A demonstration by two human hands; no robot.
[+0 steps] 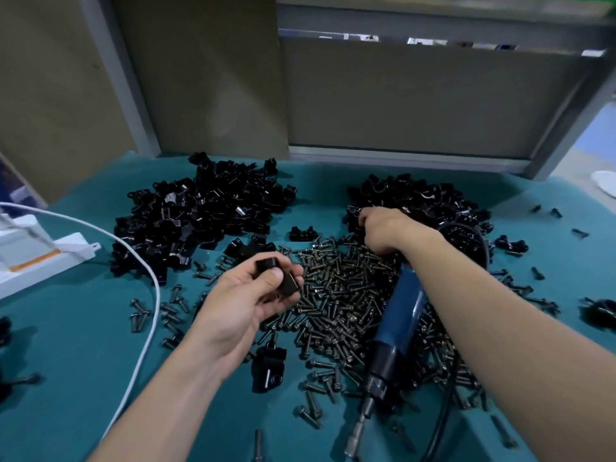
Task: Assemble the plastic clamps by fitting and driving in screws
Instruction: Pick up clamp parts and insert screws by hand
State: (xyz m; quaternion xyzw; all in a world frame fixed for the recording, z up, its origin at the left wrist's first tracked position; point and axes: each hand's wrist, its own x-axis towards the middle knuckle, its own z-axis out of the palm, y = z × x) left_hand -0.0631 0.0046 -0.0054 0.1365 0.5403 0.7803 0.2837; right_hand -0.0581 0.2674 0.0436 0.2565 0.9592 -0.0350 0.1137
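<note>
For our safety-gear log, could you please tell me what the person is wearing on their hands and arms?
Nothing: the left hand and right hand are ungloved, no rings, watch or bands visible. The left forearm and right forearm are bare, no sleeve in frame.
</note>
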